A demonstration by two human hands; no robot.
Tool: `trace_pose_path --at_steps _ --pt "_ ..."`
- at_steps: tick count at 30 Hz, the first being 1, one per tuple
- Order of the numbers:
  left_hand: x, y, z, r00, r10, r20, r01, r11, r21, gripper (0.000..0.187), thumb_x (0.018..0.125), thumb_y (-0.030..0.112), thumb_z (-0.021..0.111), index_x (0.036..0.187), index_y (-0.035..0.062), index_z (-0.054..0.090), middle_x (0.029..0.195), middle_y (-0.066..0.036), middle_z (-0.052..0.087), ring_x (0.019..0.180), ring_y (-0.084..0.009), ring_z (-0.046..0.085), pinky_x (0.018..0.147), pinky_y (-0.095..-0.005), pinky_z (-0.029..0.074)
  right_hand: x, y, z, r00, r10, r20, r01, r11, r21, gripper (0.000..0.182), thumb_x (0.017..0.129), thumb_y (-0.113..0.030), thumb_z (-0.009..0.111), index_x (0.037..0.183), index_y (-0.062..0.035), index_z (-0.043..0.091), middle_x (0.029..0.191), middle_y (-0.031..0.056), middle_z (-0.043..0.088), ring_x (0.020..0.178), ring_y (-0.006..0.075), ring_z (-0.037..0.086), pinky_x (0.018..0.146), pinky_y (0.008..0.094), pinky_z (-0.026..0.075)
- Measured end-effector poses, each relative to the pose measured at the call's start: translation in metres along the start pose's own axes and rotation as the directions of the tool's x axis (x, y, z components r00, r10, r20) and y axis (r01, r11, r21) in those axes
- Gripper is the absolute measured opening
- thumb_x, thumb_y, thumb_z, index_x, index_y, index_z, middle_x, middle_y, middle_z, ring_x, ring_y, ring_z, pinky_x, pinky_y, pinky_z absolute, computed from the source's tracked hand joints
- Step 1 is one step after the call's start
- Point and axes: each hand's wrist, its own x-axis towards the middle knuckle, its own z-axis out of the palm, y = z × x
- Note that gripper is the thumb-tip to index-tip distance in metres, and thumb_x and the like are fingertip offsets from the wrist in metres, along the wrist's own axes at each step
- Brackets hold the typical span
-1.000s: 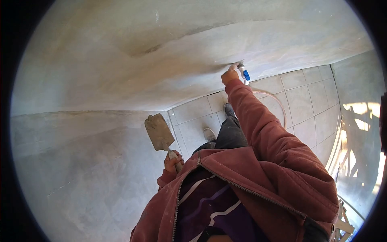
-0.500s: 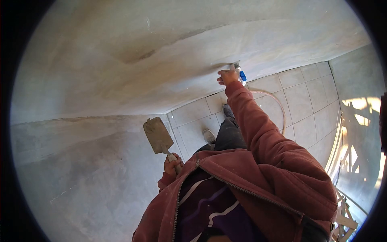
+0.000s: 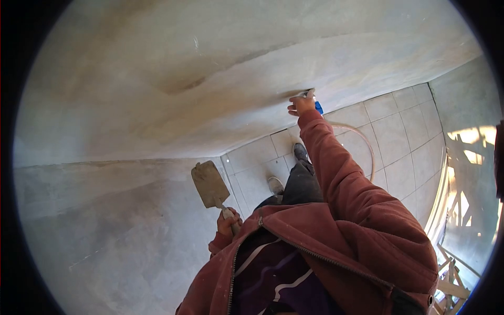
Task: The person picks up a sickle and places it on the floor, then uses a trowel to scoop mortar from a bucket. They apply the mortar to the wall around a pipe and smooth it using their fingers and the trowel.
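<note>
My right hand (image 3: 301, 104) reaches out to the plastered wall (image 3: 210, 73) and is shut on a hose end with a blue fitting (image 3: 318, 107), held against the wall surface. A pale hose (image 3: 362, 139) loops from it down over the floor. My left hand (image 3: 227, 223) stays close to my body and is shut on the handle of a trowel (image 3: 210, 184), whose flat, mortar-smeared blade points up and away from me. I wear a red zip jacket over a purple top.
A second grey wall (image 3: 105, 226) meets the first in a corner at the left. Light floor tiles (image 3: 394, 136) lie below, with my shoes (image 3: 275, 185) on them. Wooden slats (image 3: 451, 273) and sunlit patches sit at the right edge.
My right hand has shifted slightly down along the wall with the hose end. The trowel in my left hand has dropped a little lower in view.
</note>
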Motion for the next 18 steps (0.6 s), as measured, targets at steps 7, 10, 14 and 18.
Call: trace_pose_path --at_steps 7,10,14,18 --pt "0.000 0.000 0.000 1.000 -0.028 -0.006 0.028 0.999 -0.039 0.023 0.058 0.001 0.043 0.080 0.0044 0.040 0.063 -0.006 0.044 0.053 -0.0168 0.046 0.049 -0.0277 0.041 -0.006 0.057 0.000 0.977 -0.157 0.143 0.198 0.919 -0.341 0.069 0.068 0.000 0.041 0.122 -0.0191 0.002 0.077 0.0108 0.052 0.046 0.0184 0.051 0.041 0.0307 0.045" --pt "-0.002 0.001 0.000 1.000 -0.018 0.009 0.018 1.000 -0.011 0.022 0.058 0.001 0.043 0.080 0.0044 0.040 0.063 -0.006 0.044 0.053 -0.0168 0.046 0.049 -0.0277 0.041 -0.003 0.057 -0.001 0.949 -0.285 -0.135 0.224 0.911 -0.346 0.073 0.066 0.000 0.041 0.123 -0.0158 -0.002 0.067 0.0086 0.053 0.043 0.0150 0.051 0.036 0.0268 0.042" --pt "-0.003 0.000 0.002 1.000 -0.011 -0.011 0.011 1.000 -0.026 0.022 0.058 0.001 0.043 0.080 0.0045 0.040 0.063 -0.006 0.045 0.053 -0.0169 0.046 0.050 -0.0276 0.041 0.035 0.058 -0.006 0.900 -0.390 -0.193 0.129 0.663 -0.738 0.076 0.066 -0.001 0.040 0.121 -0.0168 -0.009 0.071 0.0151 0.054 0.048 0.0215 0.053 0.042 0.0305 0.044" --pt "-0.003 -0.003 0.001 1.000 -0.009 -0.017 0.009 1.000 -0.023 0.022 0.058 0.001 0.043 0.080 0.0048 0.040 0.062 -0.006 0.045 0.053 -0.0168 0.046 0.050 -0.0277 0.041 0.035 0.064 -0.020 0.969 -0.238 0.063 0.131 0.280 -0.951 0.076 0.065 -0.004 0.040 0.120 -0.0074 -0.013 0.078 0.0215 0.053 0.066 0.0311 0.054 0.063 0.0342 0.043"
